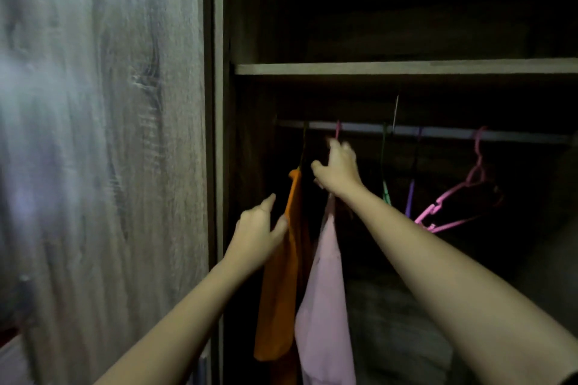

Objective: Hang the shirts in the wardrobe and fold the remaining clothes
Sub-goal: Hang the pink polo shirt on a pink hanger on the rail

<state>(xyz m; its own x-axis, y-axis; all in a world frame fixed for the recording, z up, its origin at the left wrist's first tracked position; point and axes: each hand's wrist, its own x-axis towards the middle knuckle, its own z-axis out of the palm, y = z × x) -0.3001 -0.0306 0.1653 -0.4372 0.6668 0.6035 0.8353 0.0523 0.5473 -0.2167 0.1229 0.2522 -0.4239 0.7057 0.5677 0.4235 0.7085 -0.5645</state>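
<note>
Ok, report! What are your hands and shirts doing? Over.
Right hand grips pink hanger, hook at rail. Pink shirt hangs below. Left hand touches hung orange shirt. Spare hangers right, not blocking.

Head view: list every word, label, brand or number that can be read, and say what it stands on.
None can be read. The orange shirt, pink shirt, empty pink hanger, rail and wardrobe door show no writing; the door is blurred, the inside dim.
</note>
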